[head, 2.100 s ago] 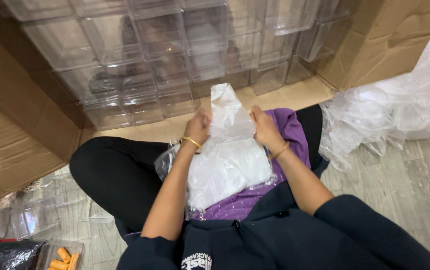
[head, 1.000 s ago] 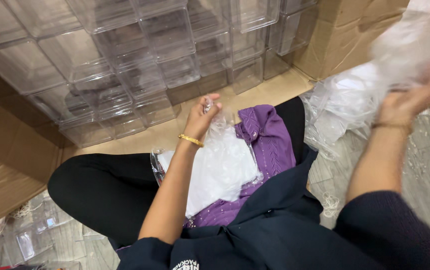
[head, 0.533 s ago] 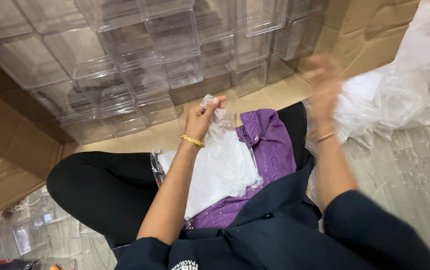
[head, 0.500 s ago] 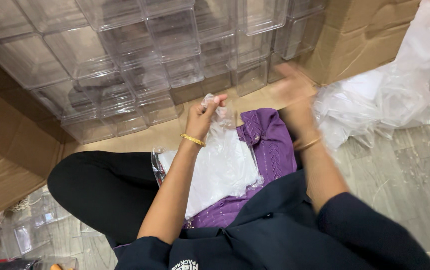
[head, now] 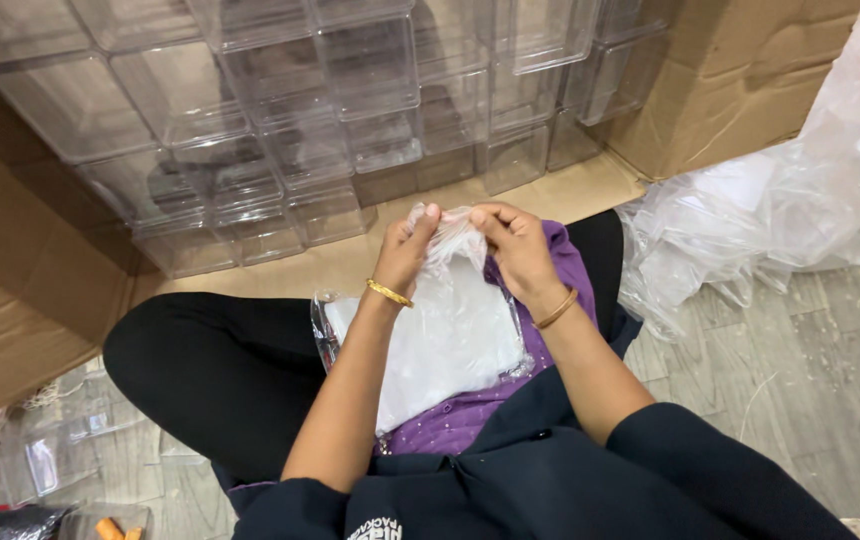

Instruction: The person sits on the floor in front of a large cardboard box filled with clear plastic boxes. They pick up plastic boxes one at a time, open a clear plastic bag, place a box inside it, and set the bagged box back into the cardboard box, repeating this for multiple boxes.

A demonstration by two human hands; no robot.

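Observation:
I sit cross-legged with a flat stack of clear plastic bags (head: pixel 450 345) on my lap, over purple cloth (head: pixel 470 420). My left hand (head: pixel 408 250) pinches the top edge of one thin clear bag (head: pixel 448 232) lifted off the stack. My right hand (head: pixel 512 245) grips the same bag's edge from the other side, fingertips close to the left hand's. Both wrists carry a thin gold bangle.
Rows of stacked clear plastic boxes (head: pixel 330 130) stand in front of me on flattened cardboard (head: pixel 10 300). A heap of crumpled clear plastic (head: pixel 770 200) lies at my right on the grey wood-look floor. More clear boxes (head: pixel 50 460) sit at the lower left.
My right hand has come back from the plastic heap at the right and now grips the bag's edge beside my left hand. The left hand stayed on the bag.

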